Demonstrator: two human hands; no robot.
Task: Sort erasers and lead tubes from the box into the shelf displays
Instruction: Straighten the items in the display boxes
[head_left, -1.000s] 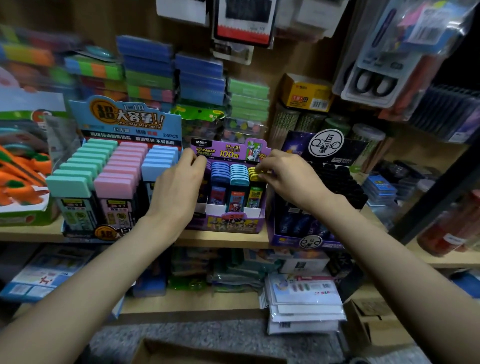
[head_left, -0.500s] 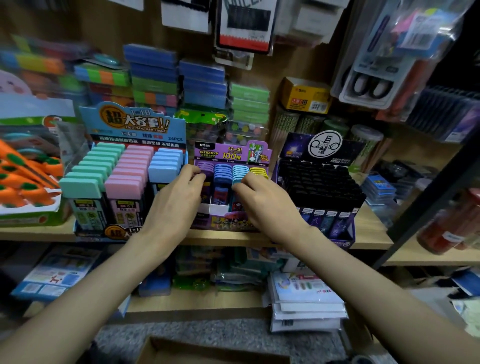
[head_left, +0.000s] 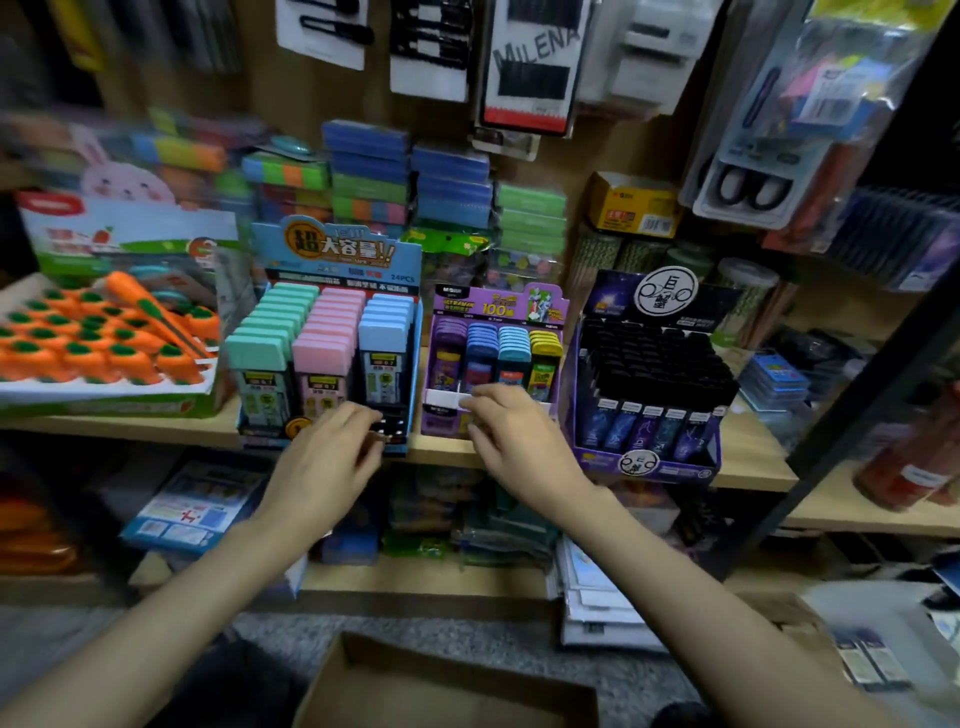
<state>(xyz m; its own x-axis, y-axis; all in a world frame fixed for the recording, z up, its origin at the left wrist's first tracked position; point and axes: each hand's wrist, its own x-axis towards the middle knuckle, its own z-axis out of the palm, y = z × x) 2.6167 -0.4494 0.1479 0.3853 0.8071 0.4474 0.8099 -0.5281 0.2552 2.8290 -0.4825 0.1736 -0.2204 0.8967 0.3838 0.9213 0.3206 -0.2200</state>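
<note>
Purple lead-tube display (head_left: 497, 307) is sitting on wooden shelf (head_left: 753, 462) just ahead of R hand (head_left: 519, 441). Its curled fingertips are reaching the display's white front lip; can't tell if they're gripping anything. L hand (head_left: 332, 462) is hovering w/ fingers curled at front of blue display (head_left: 337, 254) of mint, pink & blue tubes; grip unclear too. Carrot erasers (head_left: 104, 348) are lying well L of L hand. Cardboard box (head_left: 441, 691) is sitting below, btwn both forearms.
</note>
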